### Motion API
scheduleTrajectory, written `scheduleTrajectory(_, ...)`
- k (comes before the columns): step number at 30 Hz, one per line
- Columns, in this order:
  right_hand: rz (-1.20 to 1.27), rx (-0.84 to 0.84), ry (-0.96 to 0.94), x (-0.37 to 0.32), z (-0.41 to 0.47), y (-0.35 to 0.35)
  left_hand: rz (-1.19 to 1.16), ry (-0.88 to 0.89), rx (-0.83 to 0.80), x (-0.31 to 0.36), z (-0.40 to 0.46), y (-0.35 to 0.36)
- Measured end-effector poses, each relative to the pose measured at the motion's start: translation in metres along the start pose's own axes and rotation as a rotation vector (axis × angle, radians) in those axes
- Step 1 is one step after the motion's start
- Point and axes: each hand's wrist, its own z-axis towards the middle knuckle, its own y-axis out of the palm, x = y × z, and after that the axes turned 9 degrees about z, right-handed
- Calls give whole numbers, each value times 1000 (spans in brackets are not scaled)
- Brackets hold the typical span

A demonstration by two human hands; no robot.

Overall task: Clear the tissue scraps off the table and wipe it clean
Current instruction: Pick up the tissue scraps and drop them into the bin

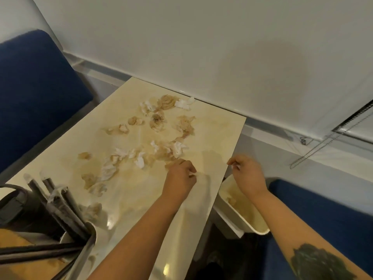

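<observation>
The cream table (212, 138) fills mid-frame, tissue scraps (153, 122) strewn across its centre. At lower right, the white bin (238, 217) waits. Left hand (179, 178) pinches a scrap; right hand (249, 173) seemingly pinches another. Soggy shreds may tear and drop outside the bin.

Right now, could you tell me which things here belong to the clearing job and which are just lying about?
Job: tissue scraps, table, white bin, left hand, right hand.
Lying about: chopstick holder, dark container, blue seats.
</observation>
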Motion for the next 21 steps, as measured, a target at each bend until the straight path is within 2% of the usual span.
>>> scheduleTrajectory(6,66,109,46,30,-9,-53,-1,170,-126,59,13,36)
scheduleTrajectory(12,53,93,83,62,-10,-79,66,249,-282,99,29,86)
scheduleTrajectory(18,38,108,133,91,-11,-95,196,243,-443,112,42,125)
scheduleTrajectory(21,36,105,147,99,-14,-100,214,216,-469,111,42,136)
